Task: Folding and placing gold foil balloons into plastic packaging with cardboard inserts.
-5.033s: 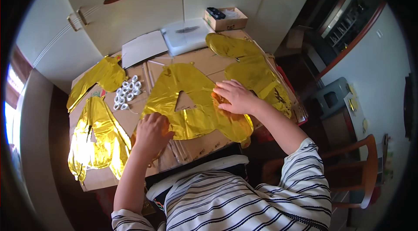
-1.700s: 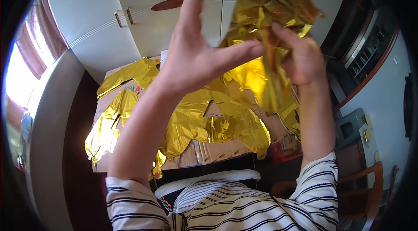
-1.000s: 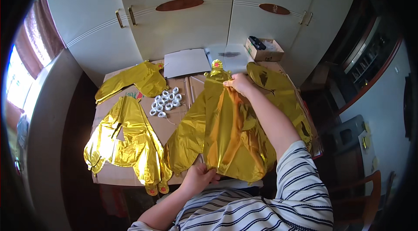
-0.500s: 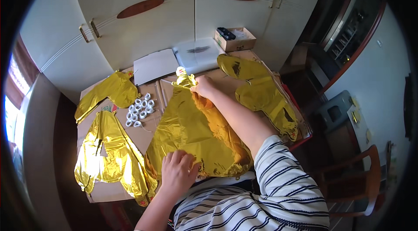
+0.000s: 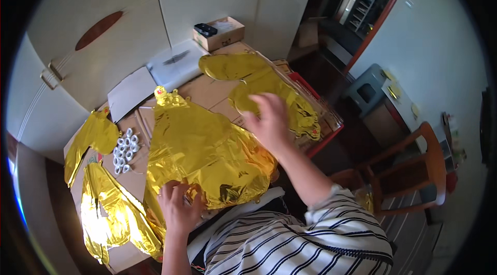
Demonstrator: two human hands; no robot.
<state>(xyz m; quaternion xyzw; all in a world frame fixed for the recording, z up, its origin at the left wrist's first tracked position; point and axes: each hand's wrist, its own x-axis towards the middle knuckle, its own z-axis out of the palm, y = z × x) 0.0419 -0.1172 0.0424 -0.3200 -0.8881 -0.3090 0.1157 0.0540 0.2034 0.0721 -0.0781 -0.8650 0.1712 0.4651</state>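
Observation:
A large gold foil balloon (image 5: pixel 196 145), flat and uninflated, lies in front of me, with a narrow crinkled tip at its far end. My left hand (image 5: pixel 178 205) rests at its near-left edge, fingers bent and apart over the foil. Slightly blurred, my right hand (image 5: pixel 268 122) hovers over the balloon's right side, thumb and fingers spread, holding nothing. Beyond it a second gold foil balloon (image 5: pixel 282 91) stretches along the right side of the table. On the left lie a bright, reflecting gold foil piece (image 5: pixel 116 213) and another gold foil piece (image 5: pixel 96 132).
Several small white rolls (image 5: pixel 124 153) cluster on the cardboard-covered table (image 5: pixel 204 91). A grey-white sheet (image 5: pixel 129 91), a clear plastic packet (image 5: pixel 173 62) and a box (image 5: pixel 225 34) with a black object (image 5: pixel 205 29) stand toward the cabinets. A wooden chair (image 5: pixel 414 171) is at right.
My right hand has left the balloon's far tip and moved nearer and to the right. The orange-looking fold along the balloon's right side now lies spread out. The view has turned right.

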